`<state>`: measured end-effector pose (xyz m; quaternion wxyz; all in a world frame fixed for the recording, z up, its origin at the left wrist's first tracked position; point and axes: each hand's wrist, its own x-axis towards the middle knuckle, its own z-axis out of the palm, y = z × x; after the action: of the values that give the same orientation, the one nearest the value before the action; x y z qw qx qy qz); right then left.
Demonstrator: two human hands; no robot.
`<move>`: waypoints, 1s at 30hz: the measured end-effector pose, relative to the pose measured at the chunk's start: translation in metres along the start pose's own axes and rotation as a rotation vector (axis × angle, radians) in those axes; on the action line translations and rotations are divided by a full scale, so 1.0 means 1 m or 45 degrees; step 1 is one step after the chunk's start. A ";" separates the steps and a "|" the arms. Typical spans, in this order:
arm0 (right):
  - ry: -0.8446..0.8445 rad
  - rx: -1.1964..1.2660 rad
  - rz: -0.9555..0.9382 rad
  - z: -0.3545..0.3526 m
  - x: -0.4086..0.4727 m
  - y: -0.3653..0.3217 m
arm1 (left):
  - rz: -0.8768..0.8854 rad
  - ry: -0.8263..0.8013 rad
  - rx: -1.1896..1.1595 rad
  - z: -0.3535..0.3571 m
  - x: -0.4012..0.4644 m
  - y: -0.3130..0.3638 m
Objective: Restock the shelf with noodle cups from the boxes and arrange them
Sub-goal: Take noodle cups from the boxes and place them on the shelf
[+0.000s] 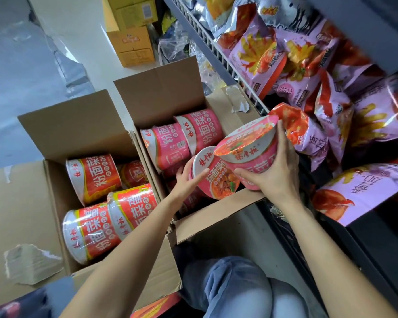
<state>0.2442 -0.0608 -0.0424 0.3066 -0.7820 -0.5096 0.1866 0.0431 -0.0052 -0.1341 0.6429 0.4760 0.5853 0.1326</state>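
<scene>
A pink noodle cup (pixel 248 145) is held tilted above the near edge of the right cardboard box (pixel 161 88), with its lid turned up toward the shelf. It is gripped by the right hand (pixel 275 173), whose fingers are curled round its side and rim. Just beside it, on the left and a little lower, a second pink noodle cup (pixel 213 177) is gripped by the left hand (pixel 186 179), with the fingers wrapped round its wall; the two cups are touching or nearly touching. Behind them, inside the right cardboard box, more pink cups (pixel 182 138) are lying on their sides. To the left of this box an open left cardboard box (pixel 76 120) is placed, and red noodle cups (pixel 99 177) are lying in it. To the right of the right box the wire shelf (pixel 218 53) is seen, filled with purple snack bags (pixel 308 65). Far behind the boxes, yellow cartons (pixel 131 33) are stacked on the floor. Near the bottom, knees in blue jeans (pixel 237 290) are visible.
</scene>
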 end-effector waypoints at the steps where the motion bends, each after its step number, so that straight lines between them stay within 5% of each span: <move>1: -0.006 -0.002 0.008 0.000 0.000 0.000 | 0.031 -0.004 -0.025 0.001 0.002 -0.004; 8: -0.032 0.062 -0.057 -0.005 0.003 -0.007 | -0.083 0.284 0.107 0.004 -0.010 0.013; 13: 0.010 0.303 -0.062 -0.021 -0.006 -0.025 | 0.038 0.423 0.209 -0.014 -0.039 0.035; 22: 0.181 0.810 0.186 -0.069 -0.062 -0.093 | 0.264 0.507 -0.405 -0.086 -0.148 0.087; 26: 0.275 1.061 0.190 -0.106 -0.105 -0.119 | 0.193 0.401 -0.824 -0.101 -0.203 0.107; 30: 0.448 1.210 0.092 -0.169 -0.159 -0.132 | 0.343 0.166 -0.787 -0.076 -0.250 0.147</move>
<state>0.1914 -0.2161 0.1682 0.7032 -0.5926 -0.2817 0.2737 -0.0370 -0.0768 0.1460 0.6946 0.3222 0.4891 0.4176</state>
